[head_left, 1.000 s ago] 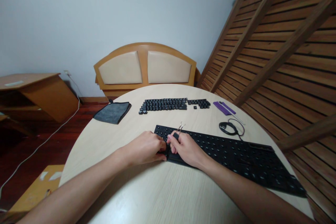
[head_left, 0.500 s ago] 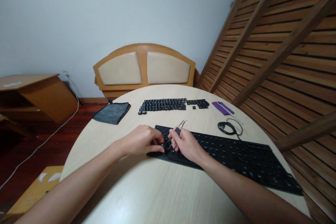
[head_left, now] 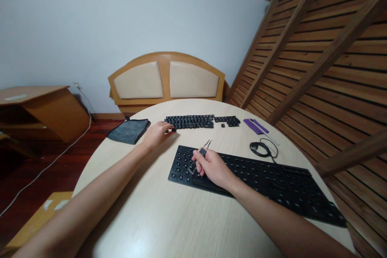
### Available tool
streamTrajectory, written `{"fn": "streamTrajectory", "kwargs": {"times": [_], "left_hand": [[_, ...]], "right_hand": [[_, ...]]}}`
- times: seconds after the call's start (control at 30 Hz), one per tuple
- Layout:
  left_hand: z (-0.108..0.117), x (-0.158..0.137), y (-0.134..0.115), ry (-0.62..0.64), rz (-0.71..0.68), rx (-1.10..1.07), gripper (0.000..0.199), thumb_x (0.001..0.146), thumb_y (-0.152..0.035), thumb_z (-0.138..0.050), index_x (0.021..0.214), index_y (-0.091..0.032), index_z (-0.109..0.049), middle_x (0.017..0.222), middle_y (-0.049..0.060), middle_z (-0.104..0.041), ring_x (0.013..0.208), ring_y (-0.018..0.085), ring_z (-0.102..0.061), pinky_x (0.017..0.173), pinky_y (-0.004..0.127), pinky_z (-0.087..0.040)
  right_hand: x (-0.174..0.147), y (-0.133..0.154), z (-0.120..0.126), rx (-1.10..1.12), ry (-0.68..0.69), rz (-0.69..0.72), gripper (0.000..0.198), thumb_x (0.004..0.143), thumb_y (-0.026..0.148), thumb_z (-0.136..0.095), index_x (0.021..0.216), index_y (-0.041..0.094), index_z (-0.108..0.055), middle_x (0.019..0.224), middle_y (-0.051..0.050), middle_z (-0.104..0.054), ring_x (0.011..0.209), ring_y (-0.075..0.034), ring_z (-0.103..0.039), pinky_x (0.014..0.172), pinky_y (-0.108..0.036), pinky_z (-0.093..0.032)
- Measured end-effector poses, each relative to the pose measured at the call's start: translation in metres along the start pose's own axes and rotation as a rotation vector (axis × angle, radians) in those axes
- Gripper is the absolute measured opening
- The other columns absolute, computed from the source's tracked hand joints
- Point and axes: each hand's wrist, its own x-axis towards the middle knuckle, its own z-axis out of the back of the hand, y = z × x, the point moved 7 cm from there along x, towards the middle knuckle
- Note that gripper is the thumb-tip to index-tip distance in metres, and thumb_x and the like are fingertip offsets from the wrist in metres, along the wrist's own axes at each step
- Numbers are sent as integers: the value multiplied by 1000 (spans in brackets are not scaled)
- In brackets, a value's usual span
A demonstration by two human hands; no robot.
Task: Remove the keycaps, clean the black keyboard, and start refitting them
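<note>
At the left end of the rows of loose black keycaps, my left hand has its fingers curled down on a keycap at the table top; the fingertips partly hide it. Held in my closed right hand is a keycap puller with a dark body, a wire loop at its lower end and thin prongs at its upper end. Below that hand lies a black keyboard, its switches bare of caps, slanting across the table. The puller's loop is just over the keyboard's left part.
A dark grey cloth pouch lies left on the round table. To the right are a purple sleeve with a thin tool beside it and a coiled black cable. A wooden slatted frame leans beyond the table's right edge.
My left hand has moved from the keyboard's left end up and leftward to the loose keycaps. My right hand stays over the keyboard, still holding the puller.
</note>
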Motion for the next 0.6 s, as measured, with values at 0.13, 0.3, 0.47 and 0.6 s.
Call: {"fn": "streamTrajectory", "kwargs": {"times": [0.13, 0.3, 0.47, 0.6], "left_hand": [[-13, 1, 10, -36, 17, 27, 20, 92, -26, -56, 103, -22, -72, 115, 9, -70, 112, 29, -58, 95, 40, -50], [-24, 0, 18, -56, 34, 40, 18, 92, -28, -58, 100, -22, -73, 119, 10, -67, 115, 30, -55, 101, 43, -48], [-27, -1, 24, -78, 55, 42, 19, 92, -26, -57, 102, -21, -73, 119, 11, -67, 116, 31, -53, 101, 45, -48], [-25, -2, 24, -86, 61, 47, 19, 91, -25, -58, 103, -21, -72, 118, 10, -67, 115, 31, -54, 100, 44, -48]], "right_hand": [[0, 0, -1, 15, 18, 5, 36, 97, 46, -46, 82, 16, -58, 55, 4, -56, 45, -10, -52, 47, -21, -41], [-1, 0, -1, 33, 24, 9, 37, 96, 48, -47, 83, 16, -59, 55, 4, -55, 47, -11, -52, 48, -22, -42], [-3, 1, -2, 2, 29, 9, 35, 97, 46, -47, 83, 16, -60, 55, 4, -55, 47, -10, -52, 49, -22, -42], [-4, 4, -3, -34, 70, 30, 33, 97, 45, -50, 86, 16, -62, 60, 2, -57, 52, -11, -55, 53, -22, -44]]}}
